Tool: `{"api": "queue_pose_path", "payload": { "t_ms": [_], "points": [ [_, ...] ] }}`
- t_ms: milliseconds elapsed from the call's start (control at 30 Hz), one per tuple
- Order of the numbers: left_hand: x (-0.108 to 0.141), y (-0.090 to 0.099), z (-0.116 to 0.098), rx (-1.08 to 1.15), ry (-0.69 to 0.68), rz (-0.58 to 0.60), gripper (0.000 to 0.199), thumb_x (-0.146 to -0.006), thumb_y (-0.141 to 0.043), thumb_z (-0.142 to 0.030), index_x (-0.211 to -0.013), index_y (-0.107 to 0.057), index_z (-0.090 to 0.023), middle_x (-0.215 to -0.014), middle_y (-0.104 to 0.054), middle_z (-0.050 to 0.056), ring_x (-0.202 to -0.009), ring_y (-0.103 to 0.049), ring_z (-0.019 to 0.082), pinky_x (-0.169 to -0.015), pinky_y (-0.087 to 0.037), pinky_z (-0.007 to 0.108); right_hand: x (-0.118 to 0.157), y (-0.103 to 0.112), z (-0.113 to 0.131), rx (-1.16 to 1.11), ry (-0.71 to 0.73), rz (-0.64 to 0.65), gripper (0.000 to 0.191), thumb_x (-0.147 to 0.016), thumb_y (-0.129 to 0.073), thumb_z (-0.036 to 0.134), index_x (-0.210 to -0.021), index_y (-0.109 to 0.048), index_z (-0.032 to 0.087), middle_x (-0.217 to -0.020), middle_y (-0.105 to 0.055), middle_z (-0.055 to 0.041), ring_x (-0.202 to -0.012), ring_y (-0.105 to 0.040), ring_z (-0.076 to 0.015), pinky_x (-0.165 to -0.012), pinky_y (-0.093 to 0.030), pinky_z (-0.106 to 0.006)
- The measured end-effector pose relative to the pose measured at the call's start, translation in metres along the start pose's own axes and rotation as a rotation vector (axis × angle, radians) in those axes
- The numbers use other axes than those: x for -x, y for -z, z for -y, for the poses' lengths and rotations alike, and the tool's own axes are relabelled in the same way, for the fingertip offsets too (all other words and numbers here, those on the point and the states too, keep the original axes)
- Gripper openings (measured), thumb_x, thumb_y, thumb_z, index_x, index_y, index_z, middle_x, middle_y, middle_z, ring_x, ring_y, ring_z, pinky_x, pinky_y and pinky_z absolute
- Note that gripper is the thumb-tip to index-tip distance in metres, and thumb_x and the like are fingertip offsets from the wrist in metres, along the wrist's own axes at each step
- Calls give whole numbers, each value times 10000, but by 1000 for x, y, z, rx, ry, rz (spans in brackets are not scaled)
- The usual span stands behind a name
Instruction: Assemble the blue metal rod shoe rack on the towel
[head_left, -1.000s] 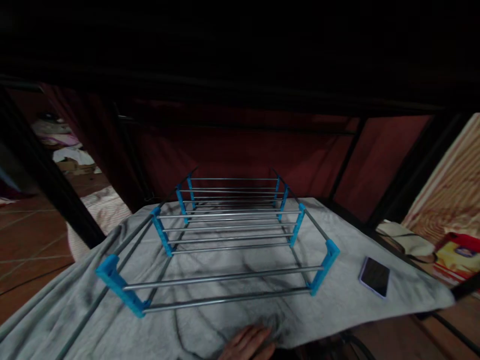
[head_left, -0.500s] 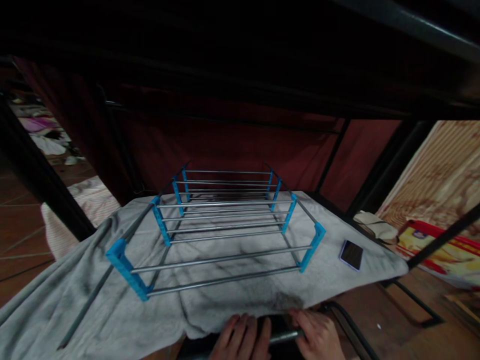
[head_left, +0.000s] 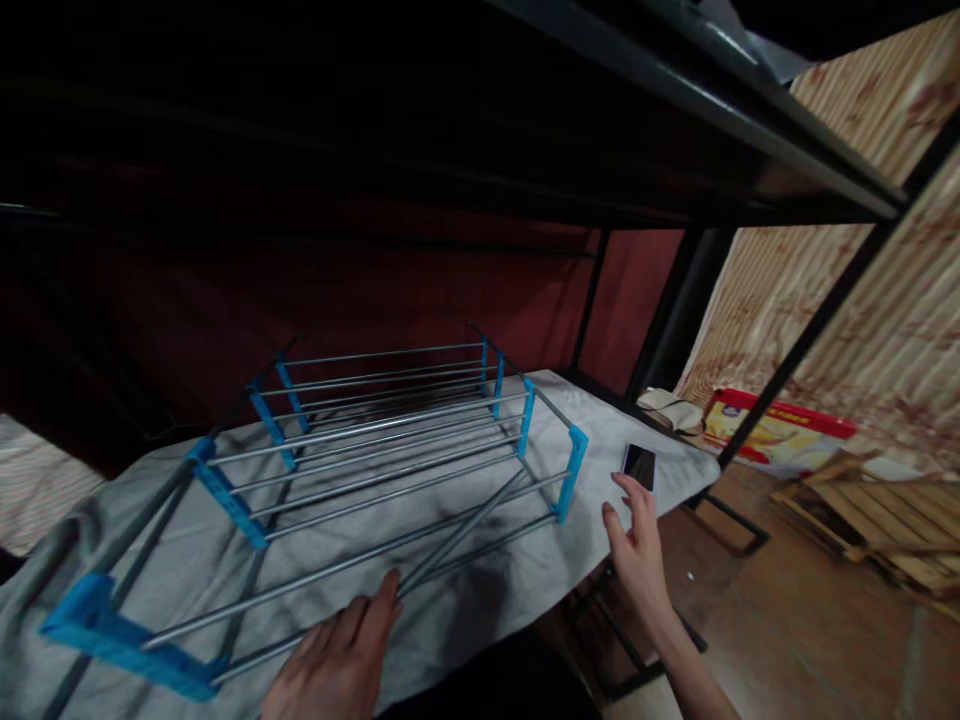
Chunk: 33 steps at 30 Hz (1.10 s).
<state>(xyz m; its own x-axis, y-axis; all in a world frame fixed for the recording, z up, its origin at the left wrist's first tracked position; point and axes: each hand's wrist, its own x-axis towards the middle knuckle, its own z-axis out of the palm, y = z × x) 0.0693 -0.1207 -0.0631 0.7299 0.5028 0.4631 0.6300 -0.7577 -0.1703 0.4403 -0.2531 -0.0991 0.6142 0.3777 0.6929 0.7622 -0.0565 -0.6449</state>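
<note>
A rack of grey metal tubes (head_left: 390,465) joined by blue plastic connectors (head_left: 574,470) lies on a grey cloth (head_left: 525,570). My left hand (head_left: 337,650) is at the near edge, its fingers wrapped round the near end of a loose metal tube (head_left: 457,535), which slants up and right across the front bars. Fingers apart, my right hand (head_left: 634,535) hovers by the near end of a phone (head_left: 639,466) on the cloth, right of the rack. Nothing shows in that hand.
A black metal frame surrounds the cloth, with a dark beam (head_left: 705,100) overhead and a post (head_left: 806,340) at the right. Beyond it are a red and yellow box (head_left: 780,430) and wooden slats (head_left: 877,515) on the floor. A dark red curtain (head_left: 420,290) hangs behind.
The view has turned right. My hands, earlier together on a tube at the near edge, are now apart. The tube lies across the rack's front, and my right hand has opened near the phone.
</note>
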Motion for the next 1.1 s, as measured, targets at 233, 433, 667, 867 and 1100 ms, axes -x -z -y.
{"api": "queue_pose_path", "payload": {
  "t_ms": [233, 433, 667, 867, 1100],
  "points": [
    [-70, 6, -27, -108, -29, 7, 437, -923, -456, -52, -1302, -623, -193, -914, -716, 67, -748, -673, 201, -721, -523, 341, -47, -29, -26, -259, -199, -37, 457, -834, -535, 333, -1271, -588, 208, -1367, -536, -132, -1231, -532, -265, -1024, -456, -479],
    [-119, 9, -51, -75, -77, 70, 458, -923, -414, -25, -1306, -618, -169, -907, -705, 82, -784, -684, 213, -762, -540, 364, -73, -64, -28, -466, -356, 58, 451, -728, -520, 283, -1132, -699, 195, -1182, -706, -75, -1125, -608, -274, -1084, -398, -499],
    [-142, -13, -58, -68, -122, 59, 473, -894, -451, -13, -1311, -611, -171, -919, -702, 84, -783, -681, 227, -762, -540, 371, -71, -66, -25, -455, -292, 78, 452, -749, -498, 248, -1139, -722, 209, -1194, -718, -40, -1147, -615, -259, -1087, -406, -462],
    [-139, -19, -59, -43, -122, 34, 441, -909, -463, -41, -1299, -613, -182, -919, -697, 80, -786, -675, 228, -765, -527, 369, -66, -65, -22, -429, -262, 94, 486, -800, -467, 244, -1232, -688, 208, -1256, -692, -38, -1174, -612, -240, -1093, -410, -437],
    [-151, -26, -48, 1, -162, 22, 414, -911, -480, -60, -1286, -603, -184, -903, -686, 76, -806, -667, 247, -767, -518, 390, -68, -61, -25, -401, -294, 118, 482, -800, -490, 291, -1222, -695, 181, -1254, -693, -68, -1190, -605, -260, -1105, -397, -444]
  ]
}}
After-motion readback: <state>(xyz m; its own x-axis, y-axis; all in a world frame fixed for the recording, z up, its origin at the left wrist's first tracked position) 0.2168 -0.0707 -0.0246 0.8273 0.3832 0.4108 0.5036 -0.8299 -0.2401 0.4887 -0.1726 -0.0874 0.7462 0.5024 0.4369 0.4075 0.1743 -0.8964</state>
